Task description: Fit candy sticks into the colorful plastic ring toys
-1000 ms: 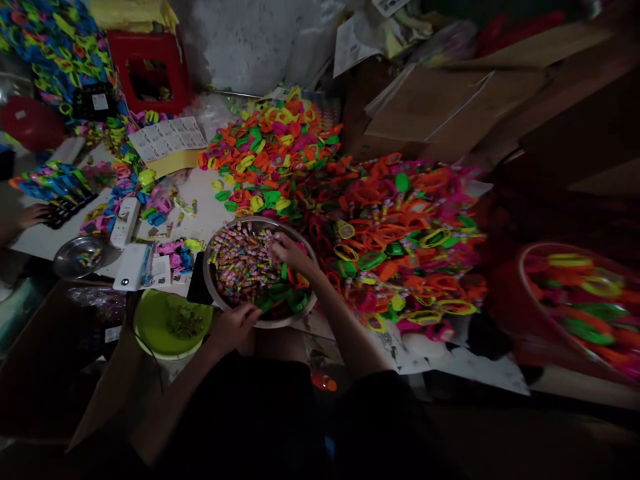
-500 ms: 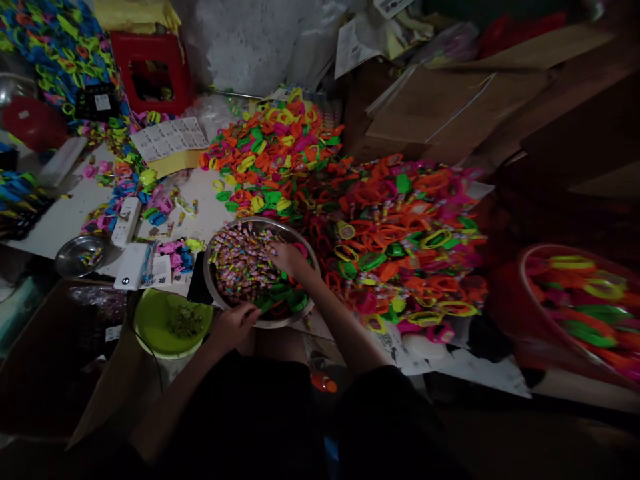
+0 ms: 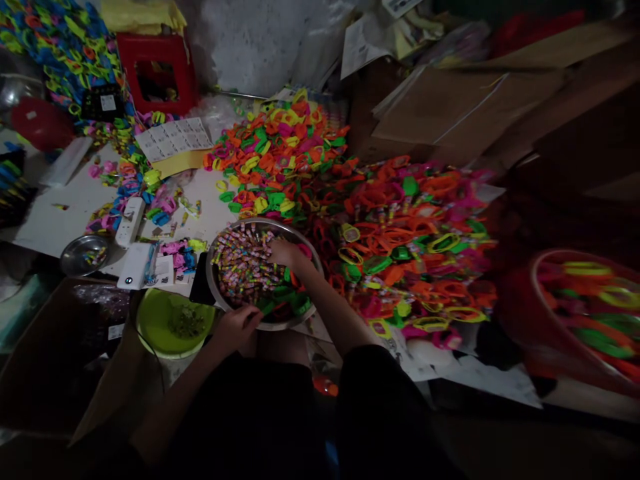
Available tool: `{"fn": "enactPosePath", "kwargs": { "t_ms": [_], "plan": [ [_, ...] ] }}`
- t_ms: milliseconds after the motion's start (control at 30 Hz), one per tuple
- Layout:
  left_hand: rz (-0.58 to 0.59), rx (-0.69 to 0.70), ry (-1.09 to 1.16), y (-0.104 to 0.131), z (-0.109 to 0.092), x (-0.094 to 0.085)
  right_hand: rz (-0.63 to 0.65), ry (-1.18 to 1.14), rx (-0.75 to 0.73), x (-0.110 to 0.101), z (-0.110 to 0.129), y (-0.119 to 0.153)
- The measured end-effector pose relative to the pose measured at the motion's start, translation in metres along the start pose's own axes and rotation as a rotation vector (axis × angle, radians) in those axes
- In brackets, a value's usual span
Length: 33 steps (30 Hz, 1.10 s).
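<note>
Right hand [image 3: 284, 253] in steel bowl [image 3: 287, 231], at patterned pieces [image 3: 240, 257], fingers' hold hidden, left hand [image 3: 239, 327] at near rim, its grip too dim to tell, green straps [image 3: 283, 299] inside, bright heap [image 3: 410, 243] alongside

A round, silver-coloured metal bowl [image 3: 295, 237] brims with small, slender pink-and-yellow patterned sticks [image 3: 245, 260] at the near edge of a white tabletop [image 3: 207, 190]. The sticks lie heaped at many angles across the bowl's left and middle, crowding its far left rim. Glossy green plastic pieces [image 3: 285, 301] lie bunched toward the near right side, beside the sticks, their exact shapes lost in shadow.
</note>
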<state>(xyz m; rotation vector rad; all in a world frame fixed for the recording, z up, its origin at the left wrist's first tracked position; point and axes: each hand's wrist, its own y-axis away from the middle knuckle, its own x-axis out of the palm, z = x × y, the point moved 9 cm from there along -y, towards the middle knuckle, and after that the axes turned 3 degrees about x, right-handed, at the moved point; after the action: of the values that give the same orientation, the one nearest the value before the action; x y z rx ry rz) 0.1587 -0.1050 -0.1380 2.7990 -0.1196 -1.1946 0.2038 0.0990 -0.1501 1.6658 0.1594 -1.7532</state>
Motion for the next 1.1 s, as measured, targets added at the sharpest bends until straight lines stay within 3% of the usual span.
{"fn": "enactPosePath", "kwargs": {
  "t_ms": [267,700,1100],
  "plan": [
    [-0.03,0.021,0.006,0.002,-0.001,-0.001,-0.016,-0.024,-0.147,-0.005,0.003,0.016],
    [-0.042,0.051,0.002,0.002,-0.003,-0.002,0.023,0.064,-0.125,0.004,0.012,0.018],
    [-0.09,0.108,-0.027,0.002,-0.001,0.0,-0.137,-0.069,-0.228,-0.019,0.014,0.033]
  ]
}}
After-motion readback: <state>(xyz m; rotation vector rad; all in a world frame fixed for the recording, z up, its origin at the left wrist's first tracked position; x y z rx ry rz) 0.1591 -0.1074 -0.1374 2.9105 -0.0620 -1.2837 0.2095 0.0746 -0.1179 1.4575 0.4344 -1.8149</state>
